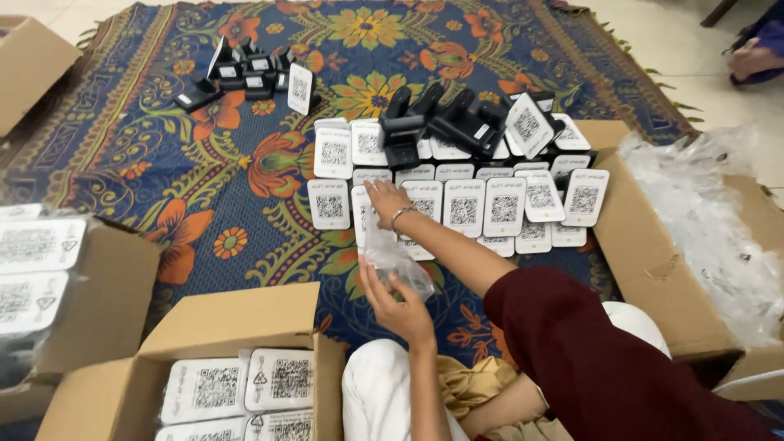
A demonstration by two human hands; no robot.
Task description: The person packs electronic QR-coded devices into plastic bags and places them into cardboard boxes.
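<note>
Right hand (385, 198) reaches out flat, fingers open and gripping nothing, onto the white rounded-rectangle code cards (482, 204) laid in roughly three overlapping rows, some twenty-odd in all, on the flowered blue woven rug (204, 188). Left hand (400, 306) pinches a crinkly clear plastic wrapper (394, 260) just nearer than those cards, while a dozen or so black angular plastic stands (441, 122) heap up at the cards' far edge. Four brown cardboard boxes show: one (245, 327) left of the wrapper holding four packed cards.
</note>
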